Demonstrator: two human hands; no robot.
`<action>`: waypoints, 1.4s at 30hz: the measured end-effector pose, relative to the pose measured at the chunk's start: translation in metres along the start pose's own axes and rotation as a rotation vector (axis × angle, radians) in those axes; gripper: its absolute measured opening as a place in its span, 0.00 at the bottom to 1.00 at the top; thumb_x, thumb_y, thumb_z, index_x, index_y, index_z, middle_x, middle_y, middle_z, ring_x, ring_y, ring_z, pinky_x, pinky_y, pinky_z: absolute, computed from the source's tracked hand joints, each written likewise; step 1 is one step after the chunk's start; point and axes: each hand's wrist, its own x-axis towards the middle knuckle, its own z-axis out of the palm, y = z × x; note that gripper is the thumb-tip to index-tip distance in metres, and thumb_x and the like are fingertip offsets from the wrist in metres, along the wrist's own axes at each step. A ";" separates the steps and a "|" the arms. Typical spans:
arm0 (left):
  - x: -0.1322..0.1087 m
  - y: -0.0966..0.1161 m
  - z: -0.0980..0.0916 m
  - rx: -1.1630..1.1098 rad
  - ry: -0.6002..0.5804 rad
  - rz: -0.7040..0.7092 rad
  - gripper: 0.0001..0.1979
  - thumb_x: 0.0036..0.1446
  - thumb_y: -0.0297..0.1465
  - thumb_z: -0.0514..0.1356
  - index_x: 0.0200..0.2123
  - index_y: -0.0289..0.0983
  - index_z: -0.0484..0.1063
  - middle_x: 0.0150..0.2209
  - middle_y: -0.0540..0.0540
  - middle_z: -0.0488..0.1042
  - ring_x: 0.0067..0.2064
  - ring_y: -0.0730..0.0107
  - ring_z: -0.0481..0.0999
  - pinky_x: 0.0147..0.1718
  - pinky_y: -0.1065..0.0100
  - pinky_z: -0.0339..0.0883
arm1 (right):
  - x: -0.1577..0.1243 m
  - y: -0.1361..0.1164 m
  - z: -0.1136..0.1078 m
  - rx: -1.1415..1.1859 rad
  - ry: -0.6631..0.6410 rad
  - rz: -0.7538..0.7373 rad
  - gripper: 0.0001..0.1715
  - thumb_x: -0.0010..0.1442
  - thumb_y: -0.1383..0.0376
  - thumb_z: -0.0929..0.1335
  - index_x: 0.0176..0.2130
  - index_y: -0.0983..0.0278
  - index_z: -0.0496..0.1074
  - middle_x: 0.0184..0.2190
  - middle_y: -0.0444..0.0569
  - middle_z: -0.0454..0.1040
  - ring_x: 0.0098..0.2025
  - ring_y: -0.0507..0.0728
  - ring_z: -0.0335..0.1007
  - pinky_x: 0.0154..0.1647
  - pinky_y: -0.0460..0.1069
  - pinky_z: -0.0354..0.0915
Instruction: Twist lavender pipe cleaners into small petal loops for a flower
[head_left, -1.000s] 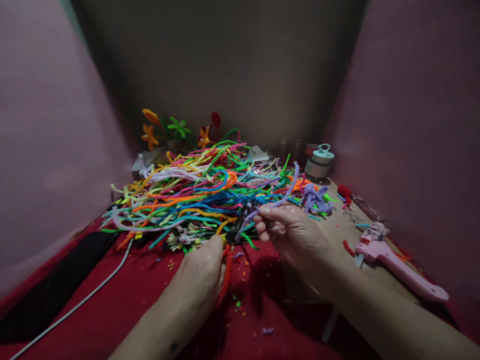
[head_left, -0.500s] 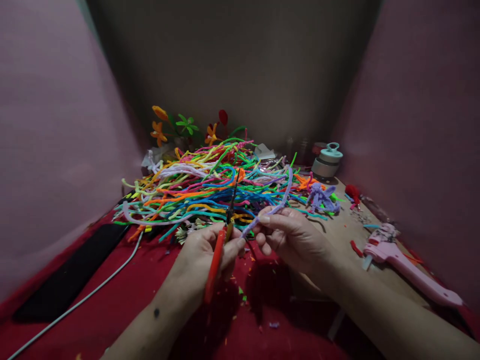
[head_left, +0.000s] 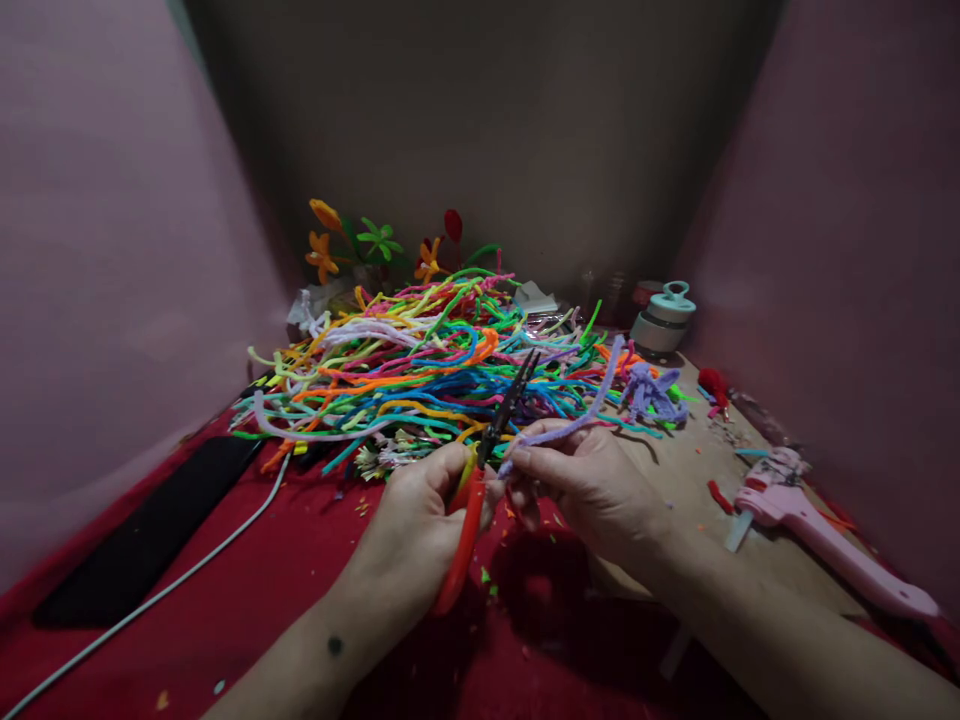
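Before a heap of multicoloured fuzzy stems (head_left: 420, 375), the right hand (head_left: 600, 480), angled inward, pinches a bent lilac fuzzy stem (head_left: 606, 388), its near end hard to make out; the left hand (head_left: 427, 500), some fingers hidden, curls around a red-handled, dark-tipped metal tool (head_left: 472, 520).

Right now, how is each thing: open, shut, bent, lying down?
left hand: shut around the red-handled tool
red-handled tool: held, pointing away
right hand: pinching the purple stem
purple stem: bent upward
fuzzy stems: piled, loose
jar: upright, lid on
pink glue gun: lying down
white cord: slack
black strip: flat
flowers: upright
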 end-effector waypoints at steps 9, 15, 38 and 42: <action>0.003 -0.001 -0.008 -0.123 -0.047 -0.164 0.08 0.47 0.36 0.57 0.27 0.37 0.64 0.14 0.58 0.56 0.14 0.83 0.51 0.11 0.78 0.47 | 0.003 -0.001 -0.002 0.206 -0.007 0.038 0.06 0.49 0.67 0.70 0.28 0.68 0.69 0.22 0.46 0.72 0.20 0.50 0.68 0.17 0.43 0.64; -0.001 -0.005 -0.010 0.218 0.102 -0.021 0.08 0.54 0.37 0.51 0.33 0.38 0.61 0.21 0.53 0.63 0.20 0.75 0.64 0.19 0.72 0.59 | 0.007 0.000 -0.006 0.196 0.066 -0.041 0.08 0.47 0.66 0.71 0.27 0.68 0.69 0.22 0.45 0.71 0.21 0.49 0.67 0.18 0.43 0.64; 0.000 -0.008 -0.002 1.041 0.036 0.054 0.04 0.52 0.24 0.45 0.31 0.39 0.53 0.31 0.46 0.64 0.27 0.68 0.66 0.25 0.68 0.55 | 0.009 -0.004 -0.008 0.171 0.038 -0.167 0.01 0.48 0.70 0.69 0.27 0.67 0.72 0.23 0.44 0.70 0.22 0.49 0.66 0.18 0.43 0.63; 0.002 -0.011 -0.002 1.051 0.037 0.060 0.03 0.54 0.26 0.44 0.31 0.39 0.54 0.30 0.46 0.65 0.27 0.67 0.67 0.25 0.68 0.56 | 0.010 -0.004 -0.010 0.158 0.025 -0.164 0.01 0.47 0.69 0.70 0.26 0.67 0.73 0.22 0.44 0.70 0.21 0.49 0.66 0.18 0.43 0.63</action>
